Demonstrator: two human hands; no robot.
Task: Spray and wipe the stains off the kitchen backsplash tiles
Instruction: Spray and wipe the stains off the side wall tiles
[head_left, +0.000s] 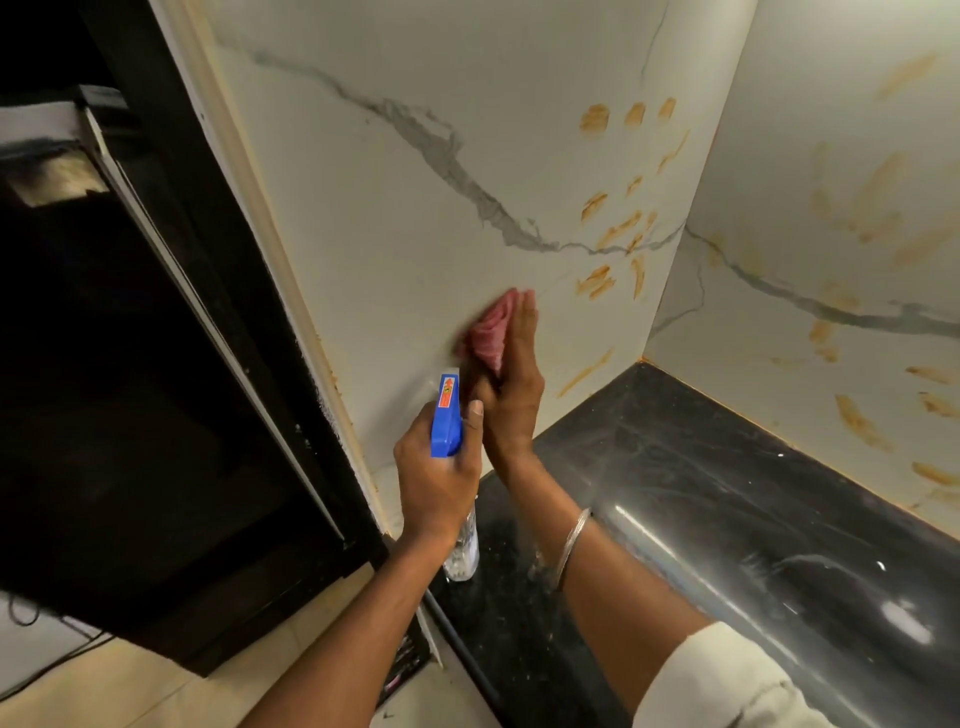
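Backsplash tiles (415, 260): white with grey veins, rising straight off the black counter (675, 467) and meeting in a corner. Orange-brown stains (595, 283) smeared over the facing wall near that corner, with more on the side wall to the right. Left part of the facing wall plain, so probably somewhere in the first half of the job.

Pink cloth (488, 332) bunched against the tile, just left of the nearest smears, blurred as if mid-stroke. Pressed there by the right grip (511, 395), fingers straight and flat over the cloth rather than curled round it. Likely done to spread pressure over a broad patch and to pin the cloth to the wall.

Spray bottle (445, 415) in the left grip (436, 467), fingers wrapped round the neck under the blue head, thumb up beside it, nozzle aimed at the wall just below the cloth. Held raised and close rather than set down on the counter, presumably to wet the next patch without a pause. Clear body of the bottle hanging below the fist, over the counter's edge.

Next, by the look of it: rightward, into the thick cluster of smears.
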